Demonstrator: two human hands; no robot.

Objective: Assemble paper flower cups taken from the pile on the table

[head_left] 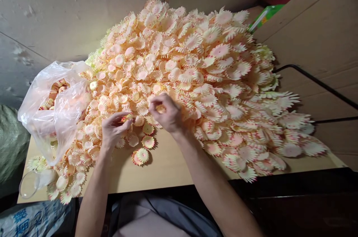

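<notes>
A large heap of pale cream-and-pink artificial flower petal discs (192, 76) with notched edges covers most of the table. My left hand (113, 129) is at the heap's near edge, thumb and fingers pinched on a small yellow-and-red flower piece (126, 117). To its right, my right hand (167, 113) is over the front of the heap with thumb and forefinger curled together in a ring. Whether anything is between those fingertips cannot be made out. Several loose discs (148, 142) with red-tipped edges lie on the table between my forearms.
A translucent plastic bag (67, 106) with small red-and-cream pieces inside stands at the left. A clear round container (29, 185) lies at the table's (156, 171) front left corner. Cardboard (316, 50) and a black metal rod (321, 82) border the right side.
</notes>
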